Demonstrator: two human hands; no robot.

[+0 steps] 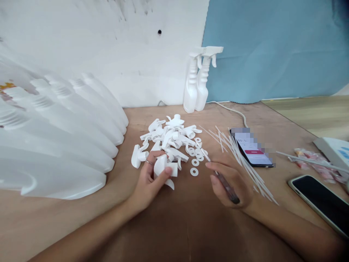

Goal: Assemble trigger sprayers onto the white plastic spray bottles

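Observation:
My left hand [149, 180] is closed around a white spray trigger head [161, 168], its collar facing right and its lever pointing down. Between the fingers of my right hand [231, 183] is a slim screwdriver-like tool [224, 182] with a dark handle and a thin metal shaft. Its tip reaches over the flat white ring washers [194, 171], which lie in a loose cluster; whether it touches one I cannot tell. Behind my left hand several more trigger heads [170, 136] lie heaped on the wooden table [163, 225].
Large white bottles [81, 145] stand in rows at left. Two assembled spray bottles [201, 85] stand by the wall. Thin white tubes [245, 165], a lit phone [253, 151], a dark phone [321, 200], wrapped packets [316, 165] and a white cable [234, 110] occupy the right side.

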